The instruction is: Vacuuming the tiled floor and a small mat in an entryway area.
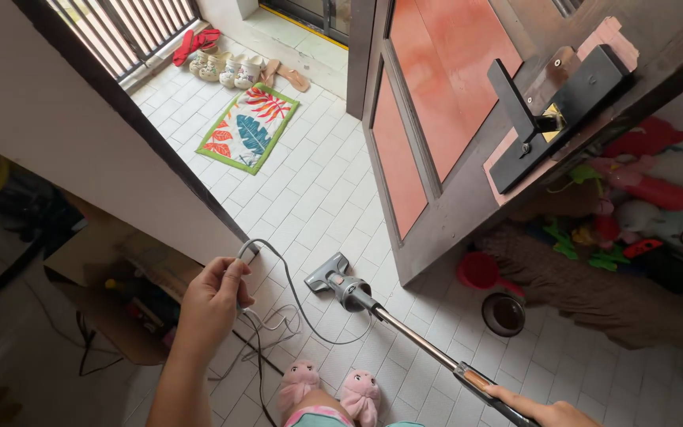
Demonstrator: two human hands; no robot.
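Down at the bottom edge we see our pink slippers on the white tiled floor. Our right hand, at the lower right, is wrapped shut around the vacuum handle; its metal tube runs up and left to the grey head, which lies flat on the tiles near the centre of the frame. Our left hand, left of centre, pinches the cord between thumb and curled fingers; the cord loops down over the tiles and trails toward the slippers. Just left of that hand stands a cardboard box. Right of the vacuum head hangs an open dark door, with a red bowl and a dark bowl near its foot. Toward the upper left lie a leaf-patterned mat and a row of shoes.
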